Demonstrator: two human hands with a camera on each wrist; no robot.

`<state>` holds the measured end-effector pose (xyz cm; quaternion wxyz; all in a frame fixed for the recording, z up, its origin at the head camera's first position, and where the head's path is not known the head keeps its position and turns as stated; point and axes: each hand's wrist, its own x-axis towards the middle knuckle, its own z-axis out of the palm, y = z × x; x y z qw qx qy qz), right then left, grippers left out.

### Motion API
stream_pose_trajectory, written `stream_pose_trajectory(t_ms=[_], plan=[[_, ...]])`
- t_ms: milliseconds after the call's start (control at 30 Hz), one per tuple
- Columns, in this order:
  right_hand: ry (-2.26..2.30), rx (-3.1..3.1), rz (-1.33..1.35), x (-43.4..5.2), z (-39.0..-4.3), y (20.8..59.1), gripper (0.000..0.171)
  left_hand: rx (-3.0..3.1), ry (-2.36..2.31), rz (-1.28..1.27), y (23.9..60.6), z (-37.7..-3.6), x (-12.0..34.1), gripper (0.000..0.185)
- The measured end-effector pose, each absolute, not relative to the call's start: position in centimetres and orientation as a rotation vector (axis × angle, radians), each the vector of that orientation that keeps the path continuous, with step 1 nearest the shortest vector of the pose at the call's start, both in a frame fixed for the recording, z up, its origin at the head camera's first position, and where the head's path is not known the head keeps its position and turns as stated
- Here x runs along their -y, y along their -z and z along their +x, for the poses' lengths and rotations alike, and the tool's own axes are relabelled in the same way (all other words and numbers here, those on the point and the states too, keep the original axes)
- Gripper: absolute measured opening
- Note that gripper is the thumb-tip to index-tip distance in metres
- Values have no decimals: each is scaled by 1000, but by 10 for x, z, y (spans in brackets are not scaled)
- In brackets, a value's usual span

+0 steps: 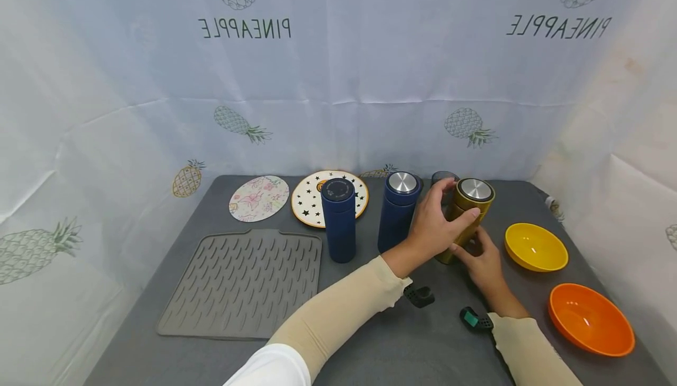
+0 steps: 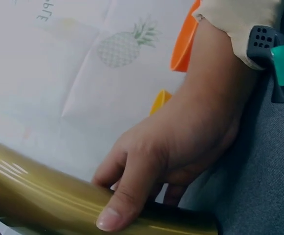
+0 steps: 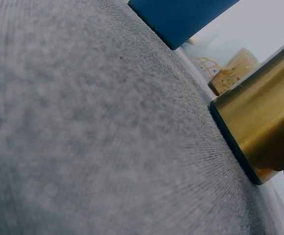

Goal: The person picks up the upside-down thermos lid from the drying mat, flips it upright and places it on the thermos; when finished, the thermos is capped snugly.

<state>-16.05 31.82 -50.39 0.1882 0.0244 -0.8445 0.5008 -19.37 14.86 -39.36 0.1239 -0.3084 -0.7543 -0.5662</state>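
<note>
A gold thermos [image 1: 465, 198] with a silver-topped lid stands on the grey table. My left hand [image 1: 433, 224] grips its upper part, thumb across the front near the lid. Lower down, my right hand [image 1: 483, 262] holds the body; in the left wrist view the right hand [image 2: 151, 152] has its thumb laid along the gold thermos [image 2: 49, 191]. The base of the gold thermos [image 3: 264, 117] meets the table in the right wrist view. Left of my hands stand a navy thermos with a silver top [image 1: 398, 212] and a navy thermos with a dark top [image 1: 339, 224].
Behind the gold thermos is a drinking glass [image 1: 440, 175], partly hidden. A yellow bowl [image 1: 535, 248] and an orange bowl [image 1: 589, 321] sit on the right. To the left lie a grey ridged mat [image 1: 243, 286], a floral oval mat [image 1: 259, 199] and a star-patterned plate [image 1: 307, 201].
</note>
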Motion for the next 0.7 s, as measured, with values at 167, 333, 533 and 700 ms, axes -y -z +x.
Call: stream_pose_trajectory(t_ms=[167, 333, 533, 700], plan=[[-1399, 2393, 51, -317, -161, 502, 66, 2224, 1713, -893, 390, -195, -152, 75], [-1408, 2394, 47, -316, -160, 501, 67, 2263, 1690, -856, 388, -197, -159, 81], [-1384, 2406, 28, -314, -158, 496, 66, 2265, 1654, -803, 388, -199, -168, 82], [-1363, 2382, 69, -303, -149, 479, 61, 2265, 1631, -770, 387, -200, -170, 76]])
